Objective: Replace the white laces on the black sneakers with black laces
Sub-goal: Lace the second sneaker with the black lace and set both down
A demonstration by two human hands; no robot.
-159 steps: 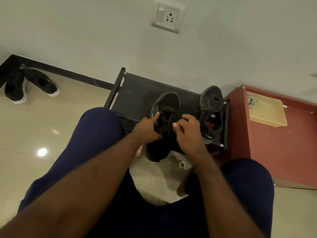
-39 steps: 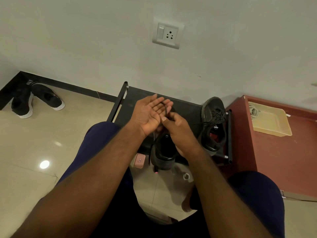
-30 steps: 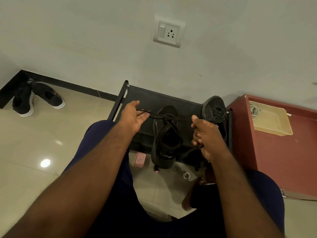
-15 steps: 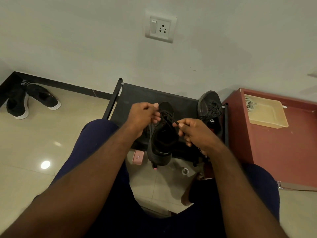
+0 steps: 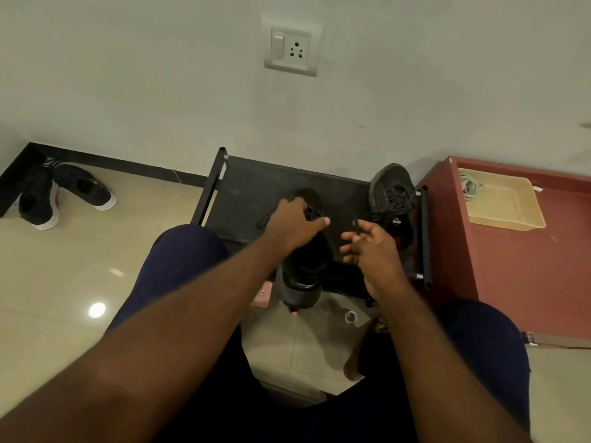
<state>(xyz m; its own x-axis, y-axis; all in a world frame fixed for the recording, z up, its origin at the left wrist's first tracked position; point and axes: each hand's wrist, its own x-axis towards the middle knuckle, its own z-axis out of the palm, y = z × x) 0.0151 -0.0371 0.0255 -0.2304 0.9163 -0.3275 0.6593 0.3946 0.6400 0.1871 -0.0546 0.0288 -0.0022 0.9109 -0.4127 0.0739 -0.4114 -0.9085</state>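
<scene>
Sneaker [image 5: 303, 260] sits mid shoe rack [image 5: 252, 190], toe toward wall. Left hand [image 5: 292, 225] curled over its top, gripping it. Right hand [image 5: 372, 247] pinches black lace [image 5: 354, 222] end, other fingers loose. Second sneaker [image 5: 390, 193] at rack's right end.

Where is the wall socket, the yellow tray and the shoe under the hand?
wall socket [image 5: 291, 46], head view, on its white faceplate.
yellow tray [image 5: 500, 204], head view, on its bare bottom.
shoe [image 5: 299, 292], head view, on its heel end.
</scene>
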